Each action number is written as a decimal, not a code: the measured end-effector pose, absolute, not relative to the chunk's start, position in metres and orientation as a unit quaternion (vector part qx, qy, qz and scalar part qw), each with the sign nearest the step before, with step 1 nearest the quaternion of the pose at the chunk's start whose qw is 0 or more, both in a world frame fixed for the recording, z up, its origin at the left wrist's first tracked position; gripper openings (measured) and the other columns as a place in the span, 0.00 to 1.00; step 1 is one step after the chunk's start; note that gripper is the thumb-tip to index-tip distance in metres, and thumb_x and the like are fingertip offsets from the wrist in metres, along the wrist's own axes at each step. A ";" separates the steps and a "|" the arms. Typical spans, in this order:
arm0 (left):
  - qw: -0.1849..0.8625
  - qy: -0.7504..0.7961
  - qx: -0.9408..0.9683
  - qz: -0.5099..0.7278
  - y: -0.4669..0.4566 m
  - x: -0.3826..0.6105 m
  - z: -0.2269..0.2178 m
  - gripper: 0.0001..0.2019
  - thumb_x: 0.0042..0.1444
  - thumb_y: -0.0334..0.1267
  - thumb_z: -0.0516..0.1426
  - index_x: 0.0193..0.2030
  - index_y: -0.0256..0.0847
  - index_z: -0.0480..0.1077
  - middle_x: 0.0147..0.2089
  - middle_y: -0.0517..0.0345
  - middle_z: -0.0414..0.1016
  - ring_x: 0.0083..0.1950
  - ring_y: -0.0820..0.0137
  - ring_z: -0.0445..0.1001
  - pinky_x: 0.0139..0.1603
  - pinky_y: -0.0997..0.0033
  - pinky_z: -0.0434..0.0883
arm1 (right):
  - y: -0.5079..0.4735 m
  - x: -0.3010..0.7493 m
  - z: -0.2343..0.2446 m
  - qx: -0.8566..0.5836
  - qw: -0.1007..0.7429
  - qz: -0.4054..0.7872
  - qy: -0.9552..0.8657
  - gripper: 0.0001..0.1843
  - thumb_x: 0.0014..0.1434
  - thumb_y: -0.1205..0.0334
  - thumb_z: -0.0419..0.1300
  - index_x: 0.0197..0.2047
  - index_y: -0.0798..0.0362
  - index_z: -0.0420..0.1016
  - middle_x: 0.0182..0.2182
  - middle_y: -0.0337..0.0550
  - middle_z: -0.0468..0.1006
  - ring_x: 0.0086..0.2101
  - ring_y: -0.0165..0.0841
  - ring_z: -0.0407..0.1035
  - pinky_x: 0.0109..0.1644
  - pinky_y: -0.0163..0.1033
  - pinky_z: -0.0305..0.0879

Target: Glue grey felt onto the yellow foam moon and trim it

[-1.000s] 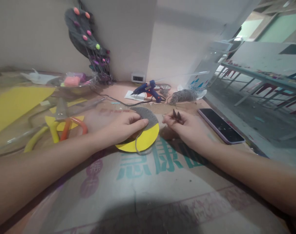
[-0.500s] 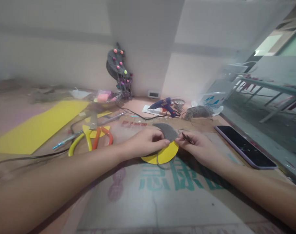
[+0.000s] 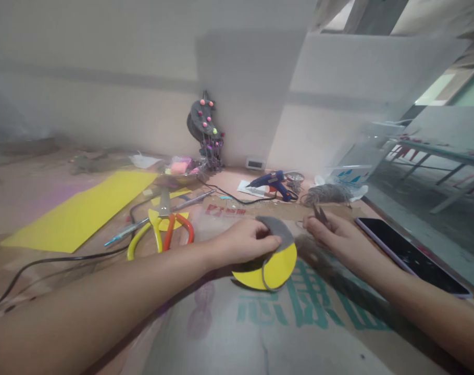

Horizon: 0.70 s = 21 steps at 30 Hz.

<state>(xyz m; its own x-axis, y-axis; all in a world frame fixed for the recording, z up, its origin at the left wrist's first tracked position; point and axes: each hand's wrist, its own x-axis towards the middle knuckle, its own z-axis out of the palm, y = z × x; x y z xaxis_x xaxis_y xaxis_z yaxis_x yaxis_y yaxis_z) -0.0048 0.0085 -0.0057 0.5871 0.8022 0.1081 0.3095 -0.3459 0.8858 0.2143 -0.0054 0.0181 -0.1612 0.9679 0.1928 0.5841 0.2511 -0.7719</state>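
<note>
My left hand (image 3: 247, 240) pinches a yellow crescent-moon cutout (image 3: 286, 265) between thumb and fingers. Grey yarn (image 3: 276, 229) covers the crescent's upper part in close wraps, and the lower part shows bare yellow. One loose strand curves over the yellow surface and hangs round its lower edge. My right hand (image 3: 326, 229) is apart from the crescent, to its right, with the fingers closed on a small dark pointed thing (image 3: 320, 213) whose kind I cannot make out. A thin grey strand loops beside those fingertips.
Orange-and-yellow-handled scissors (image 3: 170, 229), a pen (image 3: 125, 232) and a yellow sheet (image 3: 84, 208) lie left. Behind are a blue glue gun (image 3: 272, 182) with a black cable, a grey yarn bundle (image 3: 326, 194) and a decorated grey crescent (image 3: 203, 122). A phone (image 3: 409, 255) lies right.
My right hand has moved away from the crescent, to the right, carrying the dark pointed thing. My left hand keeps its pinch, and more of the yellow shows. The whole view has shifted slightly.
</note>
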 end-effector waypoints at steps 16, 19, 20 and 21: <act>0.396 0.332 0.814 0.265 0.014 -0.005 -0.010 0.12 0.50 0.44 0.53 0.23 0.38 0.67 0.24 0.60 0.68 0.25 0.73 0.64 0.23 0.73 0.58 | 0.086 0.080 0.044 -0.373 0.138 0.299 -0.867 0.19 0.56 0.66 0.57 0.51 0.56 0.75 0.34 0.43 0.79 0.32 0.31 0.71 0.36 0.36 0.67; 0.411 0.338 0.799 0.280 0.014 -0.005 -0.009 0.11 0.50 0.42 0.53 0.22 0.38 0.66 0.23 0.61 0.68 0.26 0.73 0.64 0.23 0.74 0.59 | 0.082 0.084 0.049 -0.367 0.173 0.259 -0.876 0.15 0.56 0.67 0.57 0.46 0.55 0.77 0.42 0.45 0.80 0.40 0.35 0.72 0.46 0.39 0.67; 0.417 0.348 0.790 0.284 0.014 -0.004 -0.008 0.11 0.50 0.42 0.52 0.22 0.38 0.65 0.23 0.60 0.68 0.26 0.73 0.65 0.24 0.74 0.59 | 0.080 0.092 0.051 -0.375 0.190 0.245 -0.874 0.13 0.56 0.66 0.57 0.44 0.54 0.77 0.44 0.46 0.80 0.42 0.35 0.72 0.48 0.40 0.66; 0.420 0.359 0.782 0.288 0.014 -0.004 -0.008 0.12 0.51 0.42 0.52 0.21 0.38 0.65 0.23 0.60 0.68 0.26 0.73 0.65 0.24 0.74 0.59 | 0.078 0.102 0.052 -0.388 0.205 0.230 -0.869 0.12 0.57 0.64 0.57 0.42 0.54 0.78 0.44 0.46 0.80 0.43 0.36 0.72 0.49 0.41 0.65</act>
